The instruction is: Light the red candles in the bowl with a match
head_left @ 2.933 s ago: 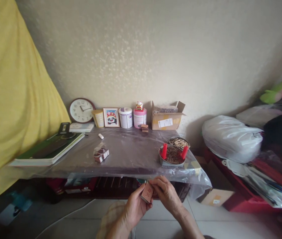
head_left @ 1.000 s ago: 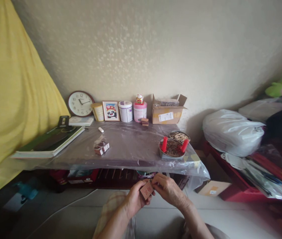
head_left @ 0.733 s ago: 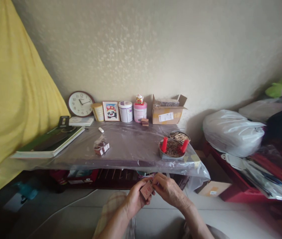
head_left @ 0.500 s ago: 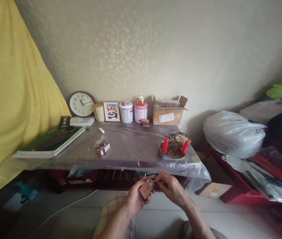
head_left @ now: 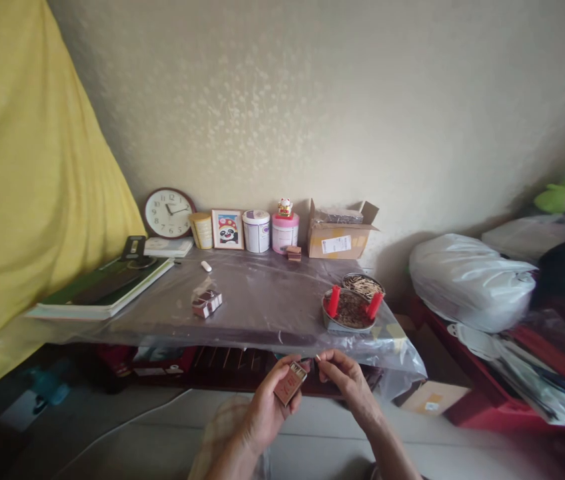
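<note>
My left hand is wrapped round a small reddish matchbox, held below the front edge of the plastic-covered table. My right hand sits just right of the box with thumb and forefinger pinched together on a thin match at the box's top corner. On the table's right end stands a metal dish with two red candles in it, and a second dish of matchsticks behind.
A pack of matchboxes lies mid-table. Along the wall stand a clock, a framed picture, two tins and an open cardboard box. Books lie left by a yellow curtain. A white bag sits right.
My right hand has drawn slightly away from the matchbox, pinching a match out at its top. The view has drifted a little down and left.
</note>
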The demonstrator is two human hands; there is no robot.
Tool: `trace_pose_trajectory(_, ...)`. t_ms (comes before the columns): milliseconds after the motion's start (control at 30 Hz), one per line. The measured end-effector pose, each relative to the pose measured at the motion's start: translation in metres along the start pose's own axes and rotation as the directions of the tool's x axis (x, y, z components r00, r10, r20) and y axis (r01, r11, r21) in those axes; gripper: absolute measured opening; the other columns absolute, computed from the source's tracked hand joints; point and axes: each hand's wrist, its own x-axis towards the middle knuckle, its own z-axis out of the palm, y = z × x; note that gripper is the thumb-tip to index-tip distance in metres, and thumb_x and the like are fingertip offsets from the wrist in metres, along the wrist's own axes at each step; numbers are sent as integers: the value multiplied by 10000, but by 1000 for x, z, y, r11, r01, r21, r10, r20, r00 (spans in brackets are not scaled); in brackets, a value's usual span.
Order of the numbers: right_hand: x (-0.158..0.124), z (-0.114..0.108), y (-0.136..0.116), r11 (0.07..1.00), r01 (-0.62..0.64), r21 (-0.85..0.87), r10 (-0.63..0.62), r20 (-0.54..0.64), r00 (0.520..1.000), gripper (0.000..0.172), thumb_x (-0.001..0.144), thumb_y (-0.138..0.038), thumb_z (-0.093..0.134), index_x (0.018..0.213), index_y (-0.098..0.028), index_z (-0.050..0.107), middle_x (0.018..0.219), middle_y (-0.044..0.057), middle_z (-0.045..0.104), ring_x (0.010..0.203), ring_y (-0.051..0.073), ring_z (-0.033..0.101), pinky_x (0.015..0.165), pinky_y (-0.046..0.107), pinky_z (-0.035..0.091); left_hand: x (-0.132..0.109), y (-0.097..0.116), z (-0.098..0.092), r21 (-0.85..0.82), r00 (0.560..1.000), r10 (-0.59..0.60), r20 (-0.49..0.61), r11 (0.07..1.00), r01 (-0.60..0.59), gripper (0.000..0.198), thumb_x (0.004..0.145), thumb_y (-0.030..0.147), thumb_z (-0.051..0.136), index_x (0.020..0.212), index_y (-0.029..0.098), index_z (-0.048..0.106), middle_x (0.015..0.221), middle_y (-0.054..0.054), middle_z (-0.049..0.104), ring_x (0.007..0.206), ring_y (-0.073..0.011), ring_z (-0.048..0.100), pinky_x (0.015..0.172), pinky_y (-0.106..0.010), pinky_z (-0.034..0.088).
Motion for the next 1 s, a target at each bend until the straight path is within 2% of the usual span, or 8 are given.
trace_pose_trajectory(100, 1, 2, 3, 998, -17, 57, 17, 0, 1000, 441, 704, -542, 673, 804, -123, 582, 604, -18, 507, 585, 90, 409, 597, 215, 321, 1, 0, 0, 21, 999, 24, -29, 1000, -23, 299, 861, 296, 468, 1103, 135, 540, 953, -92, 644, 477, -82, 460, 462, -239, 275)
trace_pose_trajectory(300, 1, 4, 8, 995, -56, 81, 52, 45, 998, 397, 697, -504, 701, 776, -132, 586, 612, -20, 492, 589, 86, 411, 571, 202, 307, 2, -3, -2, 41, 996, 57, -62, 998, -54, 219, 840, 310, 475, 917, 130, 574, 823, -61, 631, 467, -80, 461, 456, -233, 270)
trace_pose_trajectory(433, 2, 5, 13, 983, -109, 147, 99, 78, 992, 421, 638, -520, 744, 729, -142, 583, 581, -28, 453, 570, 86, 414, 564, 195, 341, 5, -6, -6, 52, 994, 66, -87, 997, -62, 206, 823, 339, 472, 830, 151, 557, 734, -28, 593, 459, -73, 427, 424, -218, 210)
trace_pose_trajectory(600, 2, 6, 16, 972, -122, 203, 104, 97, 990, 483, 646, -530, 743, 983, -195, 660, 655, -25, 460, 604, 88, 395, 661, 225, 428, 10, -9, -14, 60, 994, 51, -94, 997, -45, 219, 784, 389, 515, 799, 171, 528, 663, -9, 579, 402, -47, 319, 406, -215, 90)
trace_pose_trajectory(700, 1, 7, 19, 965, -118, 234, 91, 125, 988, 443, 688, -515, 718, 1004, -210, 658, 660, -26, 437, 615, 92, 396, 698, 246, 438, 12, -9, -13, 56, 990, 28, -136, 998, -20, 268, 764, 449, 561, 801, 184, 537, 654, -3, 589, 414, -55, 350, 418, -211, 112)
trace_pose_trajectory(833, 5, 7, 30, 972, -87, 217, 66, 103, 993, 398, 708, -514, 692, 954, -204, 647, 617, -26, 431, 583, 97, 407, 622, 228, 421, 13, -9, -8, 17, 976, -20, -215, 1000, 24, 327, 724, 490, 616, 740, 172, 540, 665, -18, 615, 448, -69, 410, 437, -210, 169)
trace_pose_trajectory(933, 10, 7, 36, 971, -90, 223, 77, 67, 995, 434, 644, -542, 719, 876, -186, 630, 598, -19, 457, 545, 103, 426, 575, 235, 423, 16, -13, -8, -9, 980, 31, -197, 999, -33, 363, 680, 497, 678, 691, 163, 536, 683, -28, 620, 506, -87, 462, 458, -215, 221)
trace_pose_trajectory(1000, 10, 9, 35, 968, -95, 232, 82, 64, 995, 436, 629, -550, 724, 829, -178, 615, 604, -10, 482, 545, 114, 458, 568, 244, 432, 18, -15, -10, 32, 980, 110, -165, 994, -106, 397, 662, 517, 694, 648, 157, 529, 642, -19, 590, 469, -82, 428, 447, -226, 218)
